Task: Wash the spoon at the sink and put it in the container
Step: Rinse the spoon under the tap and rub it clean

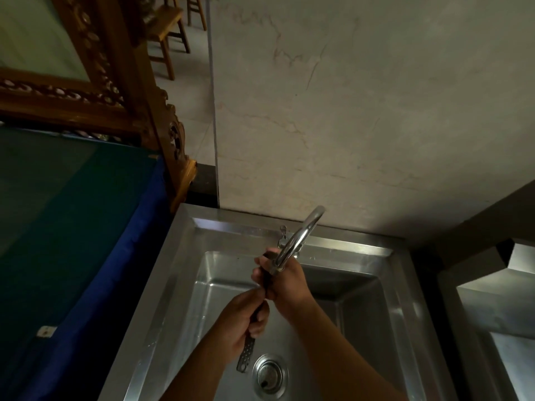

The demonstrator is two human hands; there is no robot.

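From the head camera, both hands work over the steel sink (pixel 185 273): the left hand (pixel 243 316) is closed round the spoon (pixel 246 353) handle, its perforated end hanging near the drain (pixel 269 374), while the right hand (pixel 282 280) wraps the upper part beneath the faucet (pixel 298 238) spout. This looks like the washing step; next comes carrying it to the container, which isn't in view. The bowl is hidden, and running water is hard to make out.
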